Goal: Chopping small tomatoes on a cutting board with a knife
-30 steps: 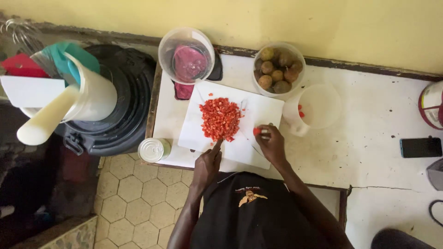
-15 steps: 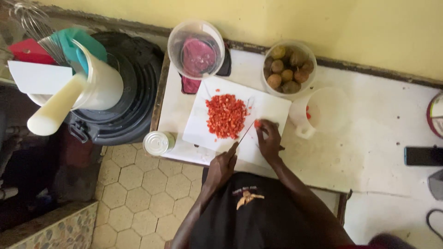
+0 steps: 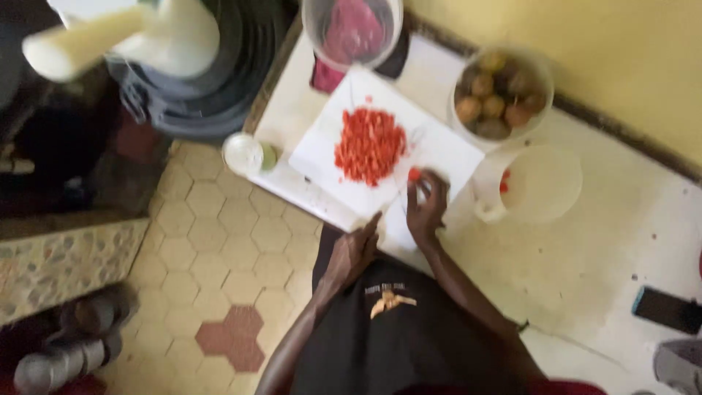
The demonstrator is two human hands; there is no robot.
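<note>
A white cutting board (image 3: 439,150) lies on the white counter with a heap of chopped red vegetable (image 3: 369,145) on it. My right hand (image 3: 426,206) rests on the board's near right part, fingers pinched on a small red piece (image 3: 414,175). My left hand (image 3: 354,252) is at the board's near edge, closed around a knife handle; the blade (image 3: 375,222) points towards the heap and is blurred.
A bowl of round brown and yellow produce (image 3: 501,93) and a clear tub holding something pink (image 3: 352,31) stand behind the board. A white jug (image 3: 530,183) is right of it, a tin can (image 3: 245,153) left. A dark phone (image 3: 669,310) lies far right. A black bin (image 3: 212,88) stands on the tiled floor.
The view has swung and blurred, so everything sits more to the right and tilted. My left hand has drawn back to the board's near edge; my right hand stays on the red piece.
</note>
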